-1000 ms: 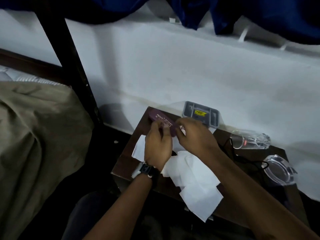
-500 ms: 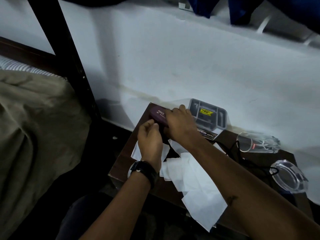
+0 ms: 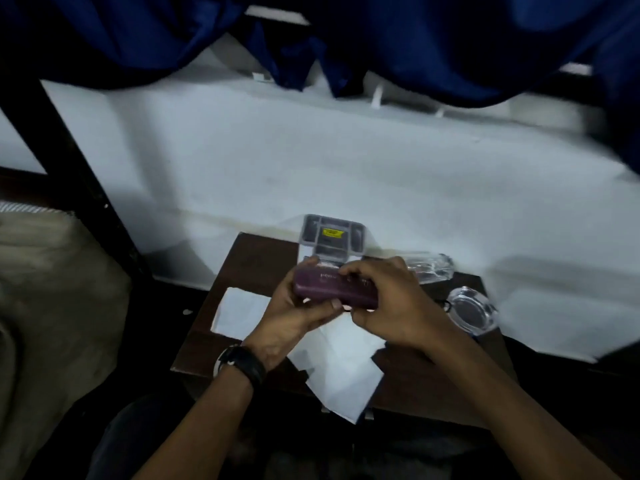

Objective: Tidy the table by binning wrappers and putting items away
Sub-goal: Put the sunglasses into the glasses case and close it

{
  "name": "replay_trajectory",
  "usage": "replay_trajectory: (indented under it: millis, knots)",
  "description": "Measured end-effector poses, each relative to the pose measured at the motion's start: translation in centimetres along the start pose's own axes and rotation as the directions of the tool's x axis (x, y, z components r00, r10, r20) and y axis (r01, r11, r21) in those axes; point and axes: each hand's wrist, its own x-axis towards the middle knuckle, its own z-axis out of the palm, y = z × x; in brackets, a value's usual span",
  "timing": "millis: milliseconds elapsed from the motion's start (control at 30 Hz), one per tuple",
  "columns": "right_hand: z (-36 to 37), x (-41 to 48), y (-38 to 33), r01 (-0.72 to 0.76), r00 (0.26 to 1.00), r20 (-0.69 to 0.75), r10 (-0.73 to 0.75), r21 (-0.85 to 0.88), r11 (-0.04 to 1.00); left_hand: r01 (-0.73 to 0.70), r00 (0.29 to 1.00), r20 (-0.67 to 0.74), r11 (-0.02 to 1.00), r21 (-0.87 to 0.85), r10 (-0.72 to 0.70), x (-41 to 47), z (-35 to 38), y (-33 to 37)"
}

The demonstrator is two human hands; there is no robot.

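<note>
Left hand [image 3: 294, 317] and right hand [image 3: 391, 306] both holding the purple case [image 3: 334, 289] up over the tabletop [image 3: 256, 258]
Left grip curls round the case's left end, right grip pinches the right end, fingers on top and thumb under. White papers [image 3: 343, 368] lie underneath, and a glass [image 3: 433, 268] is tipped over behind.

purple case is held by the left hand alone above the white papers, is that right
No: the left hand and the right hand both grip the purple case above the white papers, as the head view shows.
</note>
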Motion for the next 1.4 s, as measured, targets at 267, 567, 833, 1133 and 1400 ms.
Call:
replay_trajectory:
  millis: [267,567,833,1133,1400]
  knots:
    - [-4.5,-8.4,-1.5,-0.024,0.997,-0.075,0.022,-0.021,0.999,0.018,0.999,0.037,1.000,0.014,-0.019,-5.1,6.3,0.0]
    - [-7.3,-14.5,-3.7,0.072,0.984,-0.136,-0.118,-0.305,0.950,-0.037,0.999,0.019,0.998,0.041,0.037,-9.6,11.0,0.6]
    - [-6.7,-14.0,-0.8,0.247,0.888,-0.186,-0.420,-0.579,0.777,-0.058,0.996,0.070,0.996,0.067,0.054,-8.4,11.8,0.2]
    - [-2.6,-8.9,2.7,0.286,0.822,-0.165,-0.544,-0.708,0.646,-0.139,0.988,-0.036,0.971,0.194,0.149,-3.5,8.6,-1.6]
    - [0.1,-6.8,4.4,0.267,0.853,-0.115,-0.510,-0.742,0.614,-0.068,0.996,-0.055,0.990,0.123,0.076,-1.0,7.0,-3.0]
